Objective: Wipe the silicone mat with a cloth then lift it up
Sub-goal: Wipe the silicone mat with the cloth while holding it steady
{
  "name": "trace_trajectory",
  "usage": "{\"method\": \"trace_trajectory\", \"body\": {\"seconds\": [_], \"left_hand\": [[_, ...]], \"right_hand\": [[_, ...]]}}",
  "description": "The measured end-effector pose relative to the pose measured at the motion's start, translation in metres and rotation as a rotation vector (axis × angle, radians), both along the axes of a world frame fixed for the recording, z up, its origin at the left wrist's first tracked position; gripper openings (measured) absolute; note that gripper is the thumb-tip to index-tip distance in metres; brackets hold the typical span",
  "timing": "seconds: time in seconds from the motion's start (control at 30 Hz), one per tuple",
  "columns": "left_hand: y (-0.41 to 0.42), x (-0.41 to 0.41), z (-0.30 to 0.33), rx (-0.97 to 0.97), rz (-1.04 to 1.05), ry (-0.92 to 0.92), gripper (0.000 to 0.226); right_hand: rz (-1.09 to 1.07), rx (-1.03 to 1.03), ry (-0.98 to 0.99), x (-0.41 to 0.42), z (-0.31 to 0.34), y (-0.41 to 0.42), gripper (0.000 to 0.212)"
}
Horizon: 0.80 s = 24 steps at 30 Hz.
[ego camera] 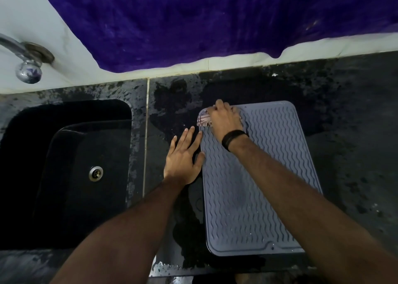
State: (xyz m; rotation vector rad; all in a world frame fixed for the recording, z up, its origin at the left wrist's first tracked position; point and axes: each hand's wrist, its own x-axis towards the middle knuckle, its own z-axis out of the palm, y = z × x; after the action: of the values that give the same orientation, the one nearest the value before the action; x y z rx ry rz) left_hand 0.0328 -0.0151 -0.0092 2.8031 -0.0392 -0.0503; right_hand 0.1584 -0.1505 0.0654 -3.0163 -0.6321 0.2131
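From the head view, a grey mat (pixel 256 182) with wavy ridges lies flat on a dark, wet counter (pixel 344 133), just to the right of a black sink (pixel 64 176). The mat has a raised rim and a small notch on its near edge. I cannot see any brand or words on it.

The right hand (pixel 226 122) is at the far left corner of the mat. It presses a pale cloth (pixel 203 119) down there, with fingers curled over it — a bit of the cloth sticks out past the mat's edge. A black band (pixel 233 139) goes around that wrist.

The left hand (pixel 183 156) lies flat on the counter with fingers straight and spread. Its fingertips and thumb touch the left edge of the mat — it holds nothing.

A shiny tap (pixel 25 62) sticks out of the white wall (pixel 21 14) above the sink. A purple cloth (pixel 215 21) hangs over the wall behind the counter.
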Motion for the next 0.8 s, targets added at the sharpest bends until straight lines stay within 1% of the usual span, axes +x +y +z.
{"method": "trace_trajectory", "body": {"seconds": [0.07,0.17,0.3,0.37,0.47,0.57,0.63,0.8], "left_hand": [[0.0,0.0,-0.001,-0.001,0.011,-0.009,0.065],[0.0,0.0,-0.002,0.0,0.013,-0.018,0.065],[-0.001,0.0,-0.002,0.008,0.012,-0.016,0.065],[0.0,0.0,-0.003,0.018,0.012,-0.006,0.065],[0.0,0.001,-0.002,0.016,0.01,0.006,0.065],[0.0,0.001,0.0,0.016,0.012,0.004,0.065],[0.0,0.001,0.0,0.012,0.009,0.006,0.065],[0.0,0.0,0.001,0.008,0.007,-0.017,0.062]], "right_hand": [[0.0,0.003,-0.014,-0.014,-0.002,-0.007,0.045],[-0.015,0.032,0.011,-0.043,-0.002,-0.024,0.043],[0.021,0.032,0.046,-0.073,0.004,-0.036,0.041],[0.008,0.062,0.035,-0.067,0.01,-0.033,0.04],[-0.023,0.093,-0.047,-0.04,0.017,-0.018,0.044],[-0.027,0.049,-0.005,-0.021,0.016,-0.002,0.043],[-0.023,0.015,0.029,-0.024,0.01,0.0,0.042],[0.004,0.052,0.023,-0.068,0.002,-0.023,0.042]]}}
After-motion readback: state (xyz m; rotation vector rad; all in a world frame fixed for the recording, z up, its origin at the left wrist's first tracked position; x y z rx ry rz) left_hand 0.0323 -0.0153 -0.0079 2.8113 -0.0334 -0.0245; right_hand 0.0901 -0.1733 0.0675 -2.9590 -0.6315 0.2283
